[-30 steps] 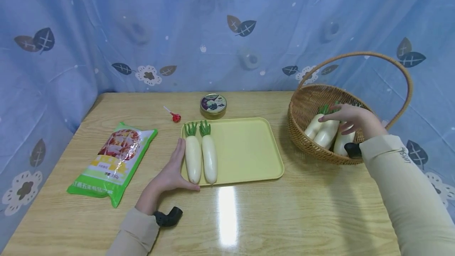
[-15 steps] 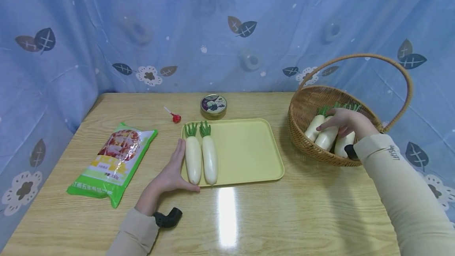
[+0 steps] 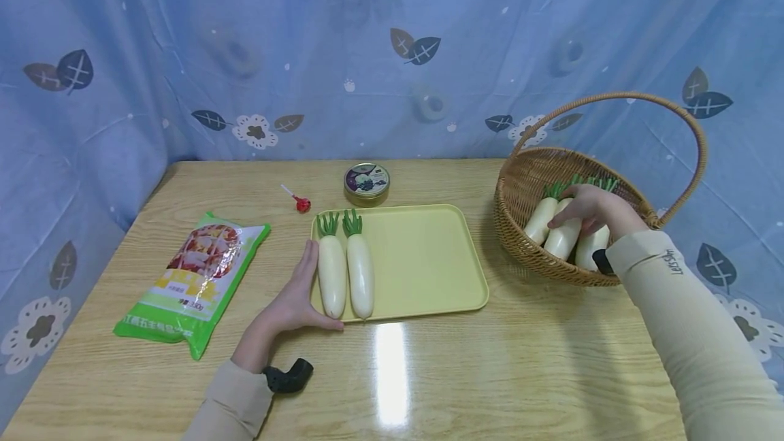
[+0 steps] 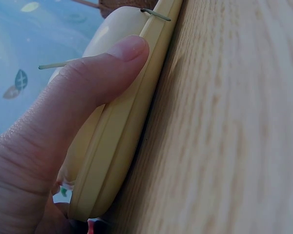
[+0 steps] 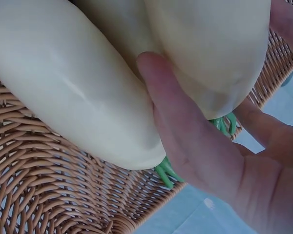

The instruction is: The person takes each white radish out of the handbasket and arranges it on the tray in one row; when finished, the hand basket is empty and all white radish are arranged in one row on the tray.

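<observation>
My left hand (image 3: pixel 294 305) lies along the near left corner of a pale yellow tray (image 3: pixel 429 260), fingers straight beside its left edge. In the left wrist view, the thumb rests over the tray's rim (image 4: pixel 119 119). Two white radishes, one on the left (image 3: pixel 333 278) and one on the right (image 3: pixel 361 278), lie side by side in the tray, green tops away from me. On the right, my right hand (image 3: pixel 597 206) reaches into a wicker basket (image 3: pixel 520 226) and grips a white radish (image 5: pixel 210 39), thumb on one side and fingers on the other.
Another white radish (image 5: pixel 73 92) lies beside the gripped one, among several in the basket. The tall basket handle (image 3: pixel 631 94) arches behind my right hand. A round tin (image 3: pixel 367 182) and a red lollipop (image 3: pixel 302 204) stand behind the tray; a green-edged food bag (image 3: pixel 196 278) lies left.
My right hand has moved slightly left and down among the radishes, and its fingers have closed round one. The left hand stays at the tray's corner.
</observation>
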`<state>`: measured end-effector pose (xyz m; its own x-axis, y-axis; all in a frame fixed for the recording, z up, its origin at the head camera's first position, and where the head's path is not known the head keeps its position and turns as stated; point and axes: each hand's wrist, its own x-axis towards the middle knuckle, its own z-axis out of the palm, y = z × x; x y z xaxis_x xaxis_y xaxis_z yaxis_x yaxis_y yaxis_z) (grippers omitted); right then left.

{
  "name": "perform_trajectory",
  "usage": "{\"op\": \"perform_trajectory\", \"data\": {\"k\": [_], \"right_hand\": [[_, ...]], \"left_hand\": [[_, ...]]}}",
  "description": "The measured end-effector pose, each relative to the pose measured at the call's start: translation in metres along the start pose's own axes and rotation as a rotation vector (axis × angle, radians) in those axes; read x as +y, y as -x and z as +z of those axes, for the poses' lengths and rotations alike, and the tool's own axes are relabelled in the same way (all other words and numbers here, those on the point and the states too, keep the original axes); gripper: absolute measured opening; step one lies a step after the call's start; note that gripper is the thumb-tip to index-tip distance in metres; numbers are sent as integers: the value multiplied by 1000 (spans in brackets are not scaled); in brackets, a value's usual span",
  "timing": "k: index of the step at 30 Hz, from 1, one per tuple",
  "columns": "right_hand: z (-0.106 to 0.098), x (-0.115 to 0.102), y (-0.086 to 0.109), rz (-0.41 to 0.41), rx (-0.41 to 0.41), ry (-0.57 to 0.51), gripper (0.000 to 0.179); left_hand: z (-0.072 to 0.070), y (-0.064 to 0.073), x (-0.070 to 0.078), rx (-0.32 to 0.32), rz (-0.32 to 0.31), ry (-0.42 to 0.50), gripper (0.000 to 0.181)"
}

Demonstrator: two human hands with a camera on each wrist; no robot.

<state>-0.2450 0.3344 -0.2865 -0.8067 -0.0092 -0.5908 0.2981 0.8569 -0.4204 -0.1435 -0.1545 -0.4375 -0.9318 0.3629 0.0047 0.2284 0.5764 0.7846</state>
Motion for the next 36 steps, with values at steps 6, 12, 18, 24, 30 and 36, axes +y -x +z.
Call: {"op": "perform_trajectory", "data": {"k": [6, 12, 18, 24, 30, 36], "right_hand": [[-3, 2, -1, -19, -26, -38, 90], [-5, 4, 1, -48, -22, -85, 87], [-8, 3, 5, -70, 12, -102, 86], [-9, 3, 10, -103, 27, -134, 88], [-12, 3, 15, -132, 35, -167, 90], [-17, 1, 24, -186, 23, -233, 92]], "left_hand": [[0, 0, 0, 1, 3, -7, 147], [0, 0, -1, 6, 10, -15, 148], [1, 0, -1, 1, 6, -10, 148], [0, 0, -1, -2, 3, -9, 148], [0, 0, -2, -2, 4, -8, 148], [1, 0, -4, 4, 15, -11, 148]]}}
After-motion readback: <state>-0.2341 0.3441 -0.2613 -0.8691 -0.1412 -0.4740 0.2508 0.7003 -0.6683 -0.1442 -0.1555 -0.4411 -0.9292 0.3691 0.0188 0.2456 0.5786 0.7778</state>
